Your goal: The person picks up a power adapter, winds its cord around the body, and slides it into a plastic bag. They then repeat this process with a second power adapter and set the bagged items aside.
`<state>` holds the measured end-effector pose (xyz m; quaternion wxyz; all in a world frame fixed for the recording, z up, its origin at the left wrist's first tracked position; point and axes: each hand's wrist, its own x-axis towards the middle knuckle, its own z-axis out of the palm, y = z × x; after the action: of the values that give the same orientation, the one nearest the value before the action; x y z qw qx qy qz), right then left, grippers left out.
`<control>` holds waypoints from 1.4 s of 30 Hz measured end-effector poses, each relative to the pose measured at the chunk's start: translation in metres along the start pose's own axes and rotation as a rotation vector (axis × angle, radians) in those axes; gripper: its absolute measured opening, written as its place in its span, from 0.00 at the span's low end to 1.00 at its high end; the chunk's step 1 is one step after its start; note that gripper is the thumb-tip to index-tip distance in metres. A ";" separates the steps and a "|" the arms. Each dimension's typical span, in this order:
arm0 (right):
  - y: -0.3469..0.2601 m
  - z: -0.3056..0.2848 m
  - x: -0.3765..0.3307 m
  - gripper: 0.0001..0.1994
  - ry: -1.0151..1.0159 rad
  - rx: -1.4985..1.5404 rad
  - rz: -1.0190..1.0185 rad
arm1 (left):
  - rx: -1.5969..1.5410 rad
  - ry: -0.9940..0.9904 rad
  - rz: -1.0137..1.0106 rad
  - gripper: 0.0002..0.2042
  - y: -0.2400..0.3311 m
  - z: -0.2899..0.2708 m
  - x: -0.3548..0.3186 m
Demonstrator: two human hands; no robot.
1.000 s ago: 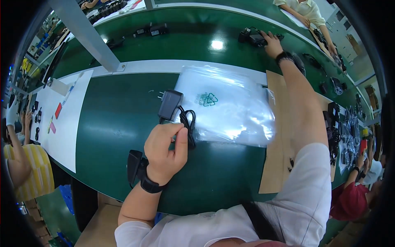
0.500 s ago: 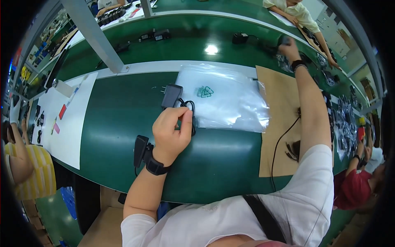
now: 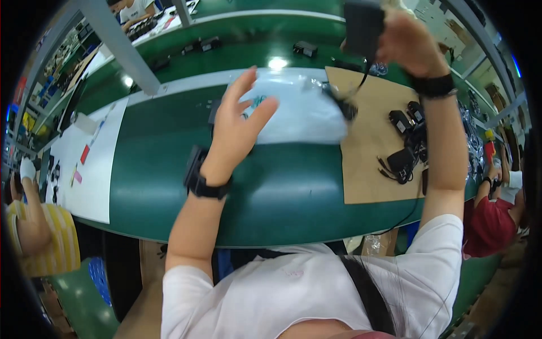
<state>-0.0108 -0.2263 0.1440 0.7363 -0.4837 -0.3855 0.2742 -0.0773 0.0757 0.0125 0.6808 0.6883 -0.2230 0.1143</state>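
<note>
My right hand (image 3: pixel 411 42), blurred, is raised at the upper right and grips a black power adapter (image 3: pixel 363 28). The adapter's dark cable hangs down, and a blurred coil (image 3: pixel 343 105) dangles over the edge of the clear plastic bags (image 3: pixel 305 121). My left hand (image 3: pixel 240 121) hovers over the left side of those bags, thumb and fingers apart, with nothing in it. Partly hidden behind that hand, another black adapter (image 3: pixel 214 113) rests on the green table at the bags' left edge.
Brown cardboard (image 3: pixel 367 169) lies right of the bags, bearing several adapters (image 3: pixel 402 158) with cables. More adapters (image 3: pixel 305 49) sit on the far green surface, beyond a pale rail. A metal post (image 3: pixel 121 48) rises at the left. A white sheet (image 3: pixel 93 169) covers the table's left part. People sit on both sides.
My right hand has come up from the far table, bringing the adapter toward me. My left fingers have spread from a pinch, and that hand has risen slightly. The whole view has shifted.
</note>
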 end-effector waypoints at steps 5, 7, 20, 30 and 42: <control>0.095 0.122 0.034 0.15 0.573 -0.592 0.226 | -0.762 -0.503 -0.365 0.24 0.036 0.019 0.014; 0.113 0.107 0.033 0.21 0.710 -0.786 0.038 | -0.745 -0.258 -0.291 0.18 0.029 0.015 0.016; 0.203 0.087 0.019 0.20 0.730 0.086 -0.048 | -0.570 0.291 -0.163 0.14 0.018 -0.032 0.010; 0.234 0.092 0.018 0.24 0.686 -0.086 -0.065 | -0.387 0.107 -0.410 0.18 -0.030 0.017 -0.029; 0.251 0.105 0.023 0.27 0.497 -0.638 -0.135 | -0.152 0.098 -0.364 0.18 -0.032 -0.005 -0.037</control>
<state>-0.0929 -0.0599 -0.0564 0.6364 -0.7129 -0.2927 -0.0333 -0.0944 0.0857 -0.0324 0.7502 0.6575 -0.0695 0.0058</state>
